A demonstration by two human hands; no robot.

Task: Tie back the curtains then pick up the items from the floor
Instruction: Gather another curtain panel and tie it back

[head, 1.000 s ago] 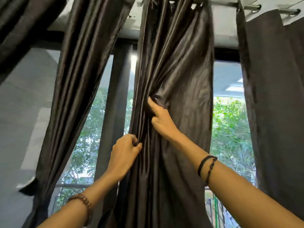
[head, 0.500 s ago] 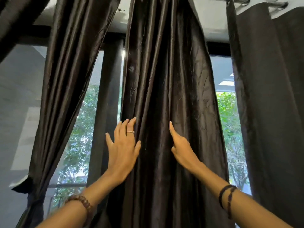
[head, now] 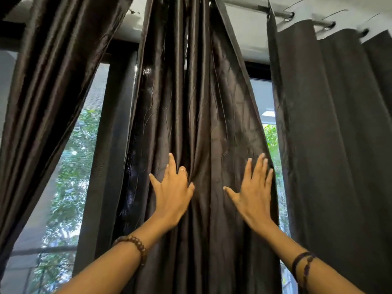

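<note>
left grip: left hand is spread flat, fingers fanned out, palm pressed on the left half of the middle curtain. Not pinching anything, though one fingertip sinks into a fold.
right grip: right hand is also spread wide and flat, laid near the curtain's right edge, holding nothing.
why like that: my guess is both palms are there to smooth and gather the pleats so the panel bunches neatly before a tie goes on.
middle curtain: dark, shiny, hanging from the rod at the top, bunched up high and fanning out lower down, right in front of the window.
other panels: left curtain is already swept off diagonally to the left; right curtain hangs straight, matte, just beside the right hand.
tie-back: can't see one anywhere, so tying isn't done on this panel.
floor items: out of view, camera's tilted up.
wrists: beaded bracelet on the left, cord bands on the right.
</note>
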